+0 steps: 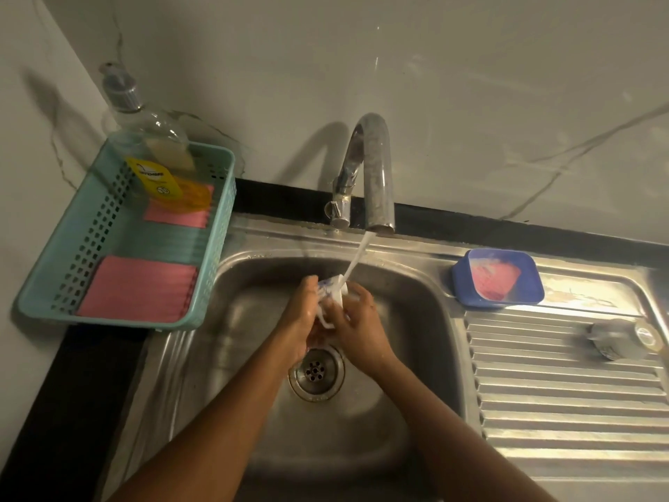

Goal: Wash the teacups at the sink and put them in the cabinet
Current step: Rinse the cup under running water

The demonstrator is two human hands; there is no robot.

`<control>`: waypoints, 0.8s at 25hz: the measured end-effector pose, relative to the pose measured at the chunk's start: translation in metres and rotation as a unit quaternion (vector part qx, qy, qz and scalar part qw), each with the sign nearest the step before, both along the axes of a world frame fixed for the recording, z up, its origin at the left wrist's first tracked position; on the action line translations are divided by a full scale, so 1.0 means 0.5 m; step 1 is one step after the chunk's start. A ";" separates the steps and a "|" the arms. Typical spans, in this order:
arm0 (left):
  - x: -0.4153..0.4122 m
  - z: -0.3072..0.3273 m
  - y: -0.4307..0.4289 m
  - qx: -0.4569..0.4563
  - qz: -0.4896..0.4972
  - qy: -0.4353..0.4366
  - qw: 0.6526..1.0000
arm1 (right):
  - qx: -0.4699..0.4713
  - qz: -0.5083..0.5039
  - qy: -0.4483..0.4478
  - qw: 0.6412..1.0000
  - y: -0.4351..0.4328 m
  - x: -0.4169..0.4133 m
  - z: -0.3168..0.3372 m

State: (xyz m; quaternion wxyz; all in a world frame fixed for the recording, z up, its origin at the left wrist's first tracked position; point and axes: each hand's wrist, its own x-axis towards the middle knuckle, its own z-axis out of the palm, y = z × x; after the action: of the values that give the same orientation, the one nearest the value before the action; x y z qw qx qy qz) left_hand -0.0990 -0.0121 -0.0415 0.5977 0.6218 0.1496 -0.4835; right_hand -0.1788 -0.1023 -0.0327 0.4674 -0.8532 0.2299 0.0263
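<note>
A small white teacup (pixel 333 295) with blue markings is held over the steel sink (pixel 253 356), under the water stream running from the chrome tap (pixel 376 168). My left hand (pixel 302 317) grips the cup from its left side. My right hand (pixel 356 320) closes on it from the right, its fingers partly covering the cup. A second cup (pixel 615 338) lies on its side on the ribbed drainboard (pixel 561 393) at the right; it is blurred. The drain (pixel 316 371) sits just below my hands.
A teal plastic basket (pixel 90 226) at the left holds pink cloths (pixel 137 288) and a pump bottle of yellow dish liquid (pixel 159 146). A blue tub (pixel 497 277) with pink soap stands on the sink's right rim. A marble wall rises behind the tap.
</note>
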 end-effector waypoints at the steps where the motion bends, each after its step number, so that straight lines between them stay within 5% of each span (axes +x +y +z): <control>1: -0.007 -0.011 -0.004 -0.020 0.023 -0.065 0.997 | 0.108 -0.069 -0.007 0.992 0.011 0.014 0.021; 4: -0.004 -0.018 -0.008 -0.109 0.165 -0.230 0.953 | 0.264 -0.132 -0.027 0.955 0.045 0.030 0.061; 6: 0.019 0.003 -0.007 -0.118 0.197 -0.203 0.952 | 0.262 -0.085 -0.077 0.958 0.053 0.009 0.062; 8: 0.036 0.014 -0.003 -0.058 0.160 -0.070 0.983 | 0.066 0.065 -0.096 0.991 0.023 -0.025 0.026; 10: 0.040 0.007 0.006 -0.014 0.076 0.058 0.995 | -0.141 0.194 -0.076 0.968 -0.020 -0.037 -0.028; 11: 0.037 0.000 0.008 -0.011 0.067 0.097 0.993 | -0.165 0.214 -0.053 0.961 -0.029 -0.034 -0.038; 13: 0.022 -0.016 0.010 -0.034 0.097 0.106 0.989 | -0.063 0.124 -0.008 0.990 -0.013 -0.010 -0.023; 15: -0.005 -0.048 0.003 -0.065 0.144 -0.017 0.987 | 0.102 -0.046 0.011 0.994 0.014 0.016 0.010; 17: -0.019 -0.065 -0.005 -0.095 0.168 -0.170 0.966 | 0.200 -0.114 -0.011 0.973 0.039 0.033 0.025; 20: 0.008 -0.042 -0.004 -0.088 0.178 -0.190 0.961 | 0.109 -0.024 -0.127 0.986 0.039 0.002 0.011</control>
State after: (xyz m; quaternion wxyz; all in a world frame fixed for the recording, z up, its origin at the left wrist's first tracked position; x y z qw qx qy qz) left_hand -0.0950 -0.0143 -0.0626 0.7443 0.6101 0.0983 -0.2533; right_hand -0.1777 -0.0827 -0.0272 0.5836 -0.7876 0.1854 -0.0684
